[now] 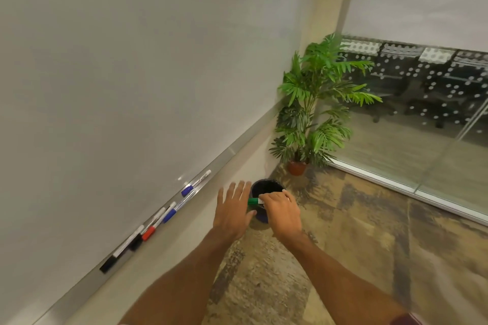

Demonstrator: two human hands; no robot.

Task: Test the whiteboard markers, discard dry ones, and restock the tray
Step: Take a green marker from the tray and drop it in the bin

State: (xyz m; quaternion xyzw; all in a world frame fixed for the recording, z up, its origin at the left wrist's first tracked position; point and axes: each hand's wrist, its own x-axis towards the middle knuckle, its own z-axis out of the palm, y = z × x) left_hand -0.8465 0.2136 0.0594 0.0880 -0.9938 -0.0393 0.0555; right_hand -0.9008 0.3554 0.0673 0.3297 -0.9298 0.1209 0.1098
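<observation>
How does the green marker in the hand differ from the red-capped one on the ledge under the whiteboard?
The green marker has a green cap; the red marker has a red one. The right hand grips the green marker over the dark bin; the red marker lies on the tray. The hand hides most of the green marker; the red marker shows whole. Both are capped, with white barrels.

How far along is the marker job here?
Done: unclear; the whiteboard shows no test strokes. In hand: the right hand holds a green-capped marker over the dark bin, the left hand open beside it. Left: black, red and blue markers lie on the tray; tested or not, I cannot tell.
</observation>
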